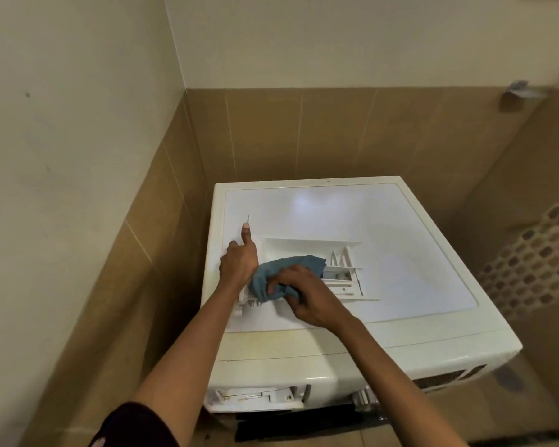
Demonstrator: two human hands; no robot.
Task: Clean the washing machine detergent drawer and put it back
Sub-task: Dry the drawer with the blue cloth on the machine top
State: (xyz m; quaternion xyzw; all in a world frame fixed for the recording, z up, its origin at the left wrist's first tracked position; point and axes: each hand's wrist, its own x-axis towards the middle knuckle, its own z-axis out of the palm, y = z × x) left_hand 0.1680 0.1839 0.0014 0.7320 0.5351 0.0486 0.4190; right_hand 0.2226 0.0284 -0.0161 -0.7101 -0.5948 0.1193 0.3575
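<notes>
While it lies out of its slot, the drawer [307, 272] rests flat on top of the washer [400, 253], toward the near left of the lid, its long axis running left to right across the person's front.

Cloth [291, 274]: blue, bunched, spread over the drawer's left and middle compartments; the right compartments, with their upright dividers, show bare.

Right hand [307, 296]: grip curled shut around the near end of the cloth, fingers pressing it down into the drawer. It sits directly on the drawer's near edge, so the wiping hand is the nearer of the two to the uncleaned right end.

Left hand [239, 262]: at the drawer's left end, fingers wrapped over that end, thumb raised and pointing away. Grip reads as closed on the drawer to steady it, though the fingertips are hidden.

Slot [255, 398]: open cavity in the washer's front, upper left, below and nearer than the drawer. Judged: wiping is under way; refitting will need the drawer turned to point end-first into the slot.

Surroundings: tan tiled walls, washer set in the corner.
</notes>
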